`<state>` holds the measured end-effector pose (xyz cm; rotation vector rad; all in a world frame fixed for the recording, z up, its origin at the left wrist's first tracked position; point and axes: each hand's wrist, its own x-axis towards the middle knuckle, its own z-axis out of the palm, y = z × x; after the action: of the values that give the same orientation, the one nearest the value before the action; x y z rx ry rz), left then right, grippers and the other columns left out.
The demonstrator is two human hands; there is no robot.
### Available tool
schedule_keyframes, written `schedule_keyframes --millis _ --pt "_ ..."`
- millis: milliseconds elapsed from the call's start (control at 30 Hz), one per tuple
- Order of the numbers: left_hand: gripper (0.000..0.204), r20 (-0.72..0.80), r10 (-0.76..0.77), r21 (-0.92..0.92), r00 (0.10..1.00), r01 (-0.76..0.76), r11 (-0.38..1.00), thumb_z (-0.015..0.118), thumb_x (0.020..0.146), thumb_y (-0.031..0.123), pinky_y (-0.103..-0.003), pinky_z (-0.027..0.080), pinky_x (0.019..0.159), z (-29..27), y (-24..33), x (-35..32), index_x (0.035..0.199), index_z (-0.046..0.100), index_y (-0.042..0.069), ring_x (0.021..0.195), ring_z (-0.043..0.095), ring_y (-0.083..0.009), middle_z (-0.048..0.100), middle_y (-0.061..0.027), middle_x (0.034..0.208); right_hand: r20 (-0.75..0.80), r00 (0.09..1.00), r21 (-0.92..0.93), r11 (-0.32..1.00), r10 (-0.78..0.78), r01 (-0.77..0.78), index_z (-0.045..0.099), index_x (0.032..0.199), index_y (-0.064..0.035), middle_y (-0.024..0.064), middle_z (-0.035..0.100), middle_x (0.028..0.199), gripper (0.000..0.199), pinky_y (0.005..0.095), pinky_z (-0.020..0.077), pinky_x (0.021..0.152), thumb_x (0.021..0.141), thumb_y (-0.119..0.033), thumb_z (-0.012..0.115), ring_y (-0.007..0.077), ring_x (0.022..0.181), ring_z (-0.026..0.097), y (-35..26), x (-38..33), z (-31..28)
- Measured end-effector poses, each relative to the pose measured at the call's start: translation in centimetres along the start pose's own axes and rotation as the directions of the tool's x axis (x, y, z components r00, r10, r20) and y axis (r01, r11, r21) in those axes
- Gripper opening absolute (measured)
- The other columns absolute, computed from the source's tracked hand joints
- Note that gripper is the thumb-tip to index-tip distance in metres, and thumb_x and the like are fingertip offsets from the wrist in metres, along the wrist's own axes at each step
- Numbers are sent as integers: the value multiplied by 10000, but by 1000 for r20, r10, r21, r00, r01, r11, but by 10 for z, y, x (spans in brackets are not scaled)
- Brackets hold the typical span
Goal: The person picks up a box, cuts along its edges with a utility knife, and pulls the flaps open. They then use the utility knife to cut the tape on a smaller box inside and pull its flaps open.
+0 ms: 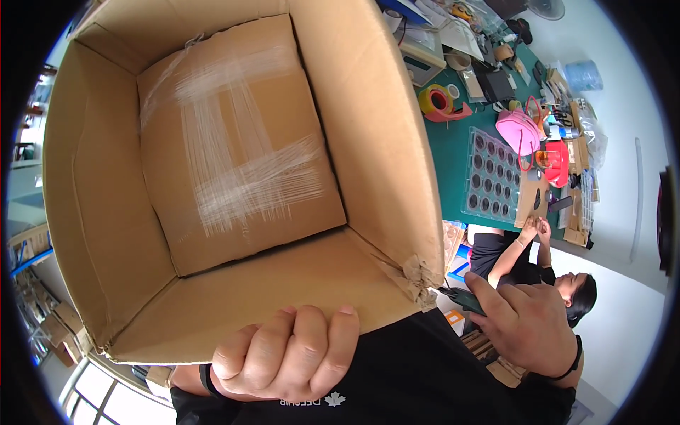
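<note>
A large open cardboard box fills most of the view, its empty inside facing me, with clear tape streaks across the bottom panel. My left hand grips the box's lower wall, fingers curled over the edge. My right hand is beside the box's torn lower right corner and holds a small dark tool whose tip points at that corner. Both wrists wear a black band.
A green table at the right carries a yellow and red tape dispenser, a pink bag, a clear tray of dark round parts and clutter. Another person in black handles a cardboard piece there.
</note>
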<state>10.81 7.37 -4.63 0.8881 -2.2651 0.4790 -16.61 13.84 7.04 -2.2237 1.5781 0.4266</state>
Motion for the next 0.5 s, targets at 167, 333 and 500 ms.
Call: schedule_keyframes --millis 167,333,500 --pt "195 -34 18 -11 999 -18 1000 606 788 273 -286 364 704 5 -2 -1 963 683 234 718 531 -91 558 84 742 -37 999 -65 998 -2 0 577 1359 -67 12 469 661 535 319 388 463 854 -190 705 146 527 530 -2 16 8" --pt "196 -29 15 -20 999 -15 1000 609 787 271 -285 361 694 4 -4 -2 964 685 238 719 532 -92 557 84 740 -59 998 -45 999 -14 11 581 1348 -63 13 477 662 516 320 393 465 871 -208 712 149 545 540 2 12 27" --pt "189 -39 22 -6 999 -23 1000 618 789 274 -279 362 693 3 -2 -3 961 686 239 716 532 -91 562 84 744 -53 999 -20 1000 -4 3 580 1346 -61 18 480 663 492 320 398 460 889 -208 686 156 541 543 10 -3 36"
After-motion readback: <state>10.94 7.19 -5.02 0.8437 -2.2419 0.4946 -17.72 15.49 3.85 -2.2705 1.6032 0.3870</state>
